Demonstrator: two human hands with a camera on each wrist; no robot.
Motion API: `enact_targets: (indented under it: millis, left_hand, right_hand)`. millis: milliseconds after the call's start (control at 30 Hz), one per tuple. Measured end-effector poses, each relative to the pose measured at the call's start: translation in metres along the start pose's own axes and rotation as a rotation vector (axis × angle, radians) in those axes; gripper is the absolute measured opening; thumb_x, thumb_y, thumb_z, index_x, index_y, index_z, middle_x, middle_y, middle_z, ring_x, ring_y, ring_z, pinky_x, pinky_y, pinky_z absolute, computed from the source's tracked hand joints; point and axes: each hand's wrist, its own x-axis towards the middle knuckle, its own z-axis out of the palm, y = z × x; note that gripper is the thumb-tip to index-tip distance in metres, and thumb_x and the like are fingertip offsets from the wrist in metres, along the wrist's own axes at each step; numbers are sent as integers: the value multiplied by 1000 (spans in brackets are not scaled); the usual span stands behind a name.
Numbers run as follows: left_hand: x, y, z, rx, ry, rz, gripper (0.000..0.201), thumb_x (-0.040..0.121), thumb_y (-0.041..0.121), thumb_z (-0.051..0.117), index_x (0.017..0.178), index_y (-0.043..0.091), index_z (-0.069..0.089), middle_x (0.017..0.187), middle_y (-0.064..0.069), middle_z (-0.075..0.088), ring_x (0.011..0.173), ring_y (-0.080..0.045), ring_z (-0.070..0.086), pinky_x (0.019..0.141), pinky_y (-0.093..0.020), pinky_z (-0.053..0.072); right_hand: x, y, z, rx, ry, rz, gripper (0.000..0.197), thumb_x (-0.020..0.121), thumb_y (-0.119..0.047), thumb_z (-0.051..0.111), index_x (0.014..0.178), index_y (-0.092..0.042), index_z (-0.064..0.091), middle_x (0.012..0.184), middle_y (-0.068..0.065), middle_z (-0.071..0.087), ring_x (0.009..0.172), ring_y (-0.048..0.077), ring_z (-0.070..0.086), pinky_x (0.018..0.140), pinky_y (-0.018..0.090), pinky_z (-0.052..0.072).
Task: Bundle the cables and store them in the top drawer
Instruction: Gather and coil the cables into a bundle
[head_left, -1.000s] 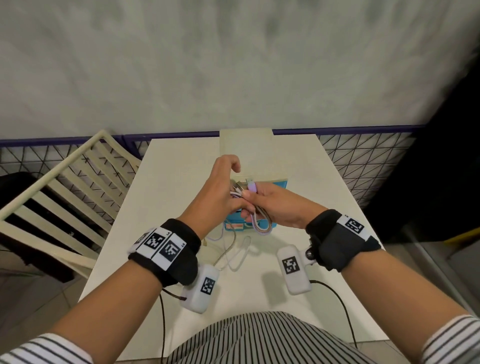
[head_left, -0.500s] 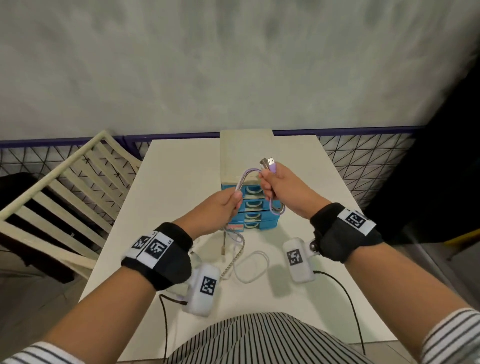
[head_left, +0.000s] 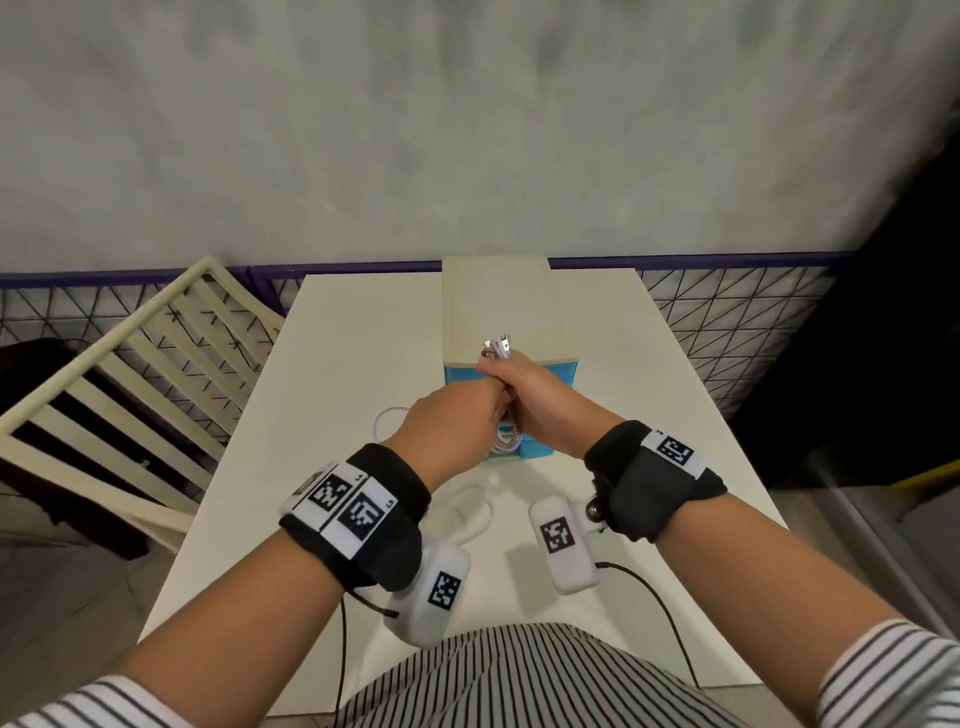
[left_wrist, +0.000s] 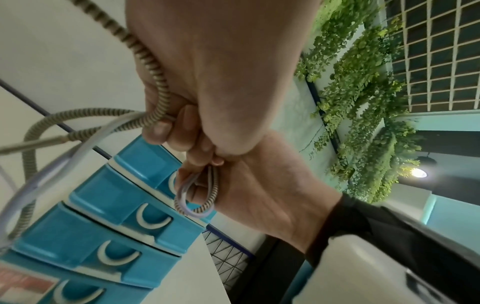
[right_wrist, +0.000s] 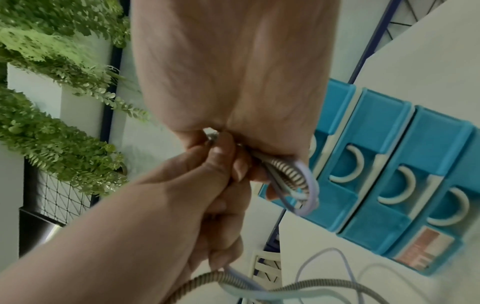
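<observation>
The cables (head_left: 505, 441), a striped braided one and a lilac one, are mid-coiling above the white table's (head_left: 363, 332) middle, folded loops clenched in the right hand (head_left: 540, 402) while the left hand (head_left: 452, 431) pinches the trailing lengths, so next comes another wrap before opening the blue drawer unit's (head_left: 563, 370) top drawer.

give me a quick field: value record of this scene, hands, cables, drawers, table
left hand: grips the trailing cable strands beside the right hand
right hand: grips the folded cables, plug ends sticking up
cables: striped and lilac strands looped into a bundle, loose lengths trailing onto the table
drawer unit: cream top, blue drawers, all shut
top drawer: shut
table: white, holds the drawer unit
stage: bundling in progress, nothing stored yet
</observation>
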Motion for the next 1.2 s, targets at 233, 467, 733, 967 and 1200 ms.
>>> enact_targets:
  millis: [233,467,733,967,1200]
  left_hand:
    - [0,-5,-1,-390,5,69,33,100,30,31,127,18,46,94,-3,62,78,-17,59,70,-30,47]
    - [-5,-17,14,-750,-185,96,26,100,20,38,79,22,54,79,2,64,77,-4,58,82,-21,46]
    - [-14,-46,36,-703,-231,35,28,97,34,43,80,22,61,81,5,58,82,-14,55,84,-31,42]
    - [-21,-58,38,-878,-215,-57,28,96,33,46,84,30,72,91,-23,65,82,-17,57,93,-45,48]
    - [-20,-66,36,-919,-77,-252,18,78,21,74,76,4,70,72,-8,68,58,-8,68,56,-17,52]
  right_hand:
    - [10,3,-8,38,97,-63,20,102,-30,38,93,-13,44,68,-2,40,56,9,37,53,22,33]
    - [14,-4,-14,352,124,-194,25,104,-32,34,90,-15,45,66,-3,39,55,9,45,62,29,51]
    - [16,-24,-33,417,171,-236,24,102,-32,40,89,-13,48,57,-6,35,47,7,29,43,19,33]
    - [15,-31,-38,267,181,-212,22,103,-30,39,93,-13,47,60,-5,33,46,6,28,40,18,28]
    - [15,-30,-38,158,196,-219,22,103,-30,39,93,-12,47,61,-4,35,43,5,32,39,18,32]
